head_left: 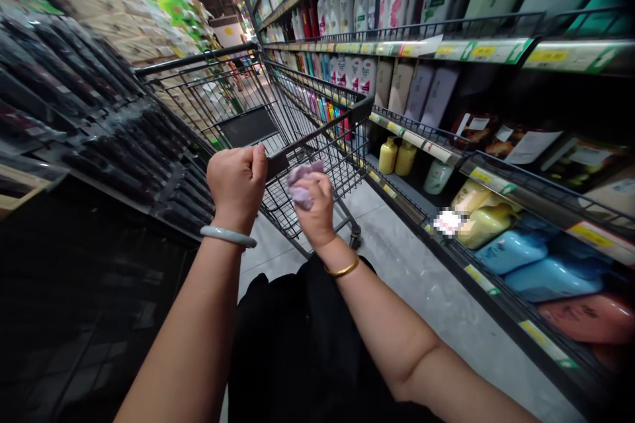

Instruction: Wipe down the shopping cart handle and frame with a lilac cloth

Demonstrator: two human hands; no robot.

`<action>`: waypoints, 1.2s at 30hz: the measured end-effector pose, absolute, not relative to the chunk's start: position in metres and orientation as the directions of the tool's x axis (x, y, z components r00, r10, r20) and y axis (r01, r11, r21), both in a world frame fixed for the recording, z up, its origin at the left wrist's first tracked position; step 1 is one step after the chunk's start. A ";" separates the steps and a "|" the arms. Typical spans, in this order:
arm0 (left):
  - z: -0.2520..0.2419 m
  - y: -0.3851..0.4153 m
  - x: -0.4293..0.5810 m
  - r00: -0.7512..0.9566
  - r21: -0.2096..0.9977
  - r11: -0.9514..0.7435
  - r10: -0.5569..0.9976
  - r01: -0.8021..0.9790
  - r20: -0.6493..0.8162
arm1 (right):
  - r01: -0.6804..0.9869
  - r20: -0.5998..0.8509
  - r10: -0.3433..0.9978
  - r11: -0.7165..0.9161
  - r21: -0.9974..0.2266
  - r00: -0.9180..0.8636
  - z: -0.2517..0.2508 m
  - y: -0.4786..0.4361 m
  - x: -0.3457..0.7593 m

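A black wire shopping cart (317, 135) stands in front of me, tilted in the view. My left hand (237, 182) is closed in a fist around the near end of its dark handle bar (278, 164). A pale bangle (228, 236) circles that wrist. In my right hand (317, 211), a crumpled light purple cloth (303, 184) is pinched between curled fingers. This hand is just behind the handle, seemingly apart from it. A gold bracelet (343, 269) is on the right wrist. Through the wires, no goods show in the cart's basket.
Shelves (496, 49) of shampoo and pump bottles line the right side, with a low shelf of blue bottles (516, 251) close by. At the left, dark packaged goods (124, 145) hang in rows beside stacked tan packs (99, 0). Grey tiled floor (421, 304) runs between.
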State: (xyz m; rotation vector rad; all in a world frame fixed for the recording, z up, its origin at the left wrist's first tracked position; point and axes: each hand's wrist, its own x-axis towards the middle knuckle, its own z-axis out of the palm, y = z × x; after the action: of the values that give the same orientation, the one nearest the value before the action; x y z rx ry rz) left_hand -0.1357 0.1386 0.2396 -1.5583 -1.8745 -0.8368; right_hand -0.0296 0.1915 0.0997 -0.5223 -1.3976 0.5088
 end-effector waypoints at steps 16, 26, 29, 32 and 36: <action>0.240 0.125 -0.161 -0.203 0.183 0.098 0.625 0.978 0.754 | -0.075 0.635 0.756 0.651 -0.755 0.159 0.091 0.195 -0.031; 0.238 0.123 -0.166 -0.183 0.162 0.091 0.617 0.983 0.765 | -0.081 0.763 0.647 0.761 -0.644 0.012 0.093 0.179 -0.040; 0.239 0.120 -0.164 -0.210 0.171 0.123 0.621 0.978 0.755 | -0.072 0.686 0.720 0.693 -0.717 0.105 0.093 0.182 -0.038; 0.240 0.117 -0.163 -0.233 0.189 0.137 0.615 0.972 0.753 | -0.066 0.760 0.634 0.760 -0.647 -0.142 0.094 0.166 -0.043; 0.242 0.112 -0.167 -0.234 0.200 0.126 0.626 0.972 0.743 | -0.061 0.761 0.583 0.781 -0.621 -0.285 0.096 0.170 -0.038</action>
State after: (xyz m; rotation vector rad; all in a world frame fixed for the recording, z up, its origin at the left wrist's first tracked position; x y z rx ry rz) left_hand -0.1665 0.1123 0.2421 -1.5377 -1.9227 -0.9325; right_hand -0.0378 0.1698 0.0955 -0.4073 -1.7602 0.6598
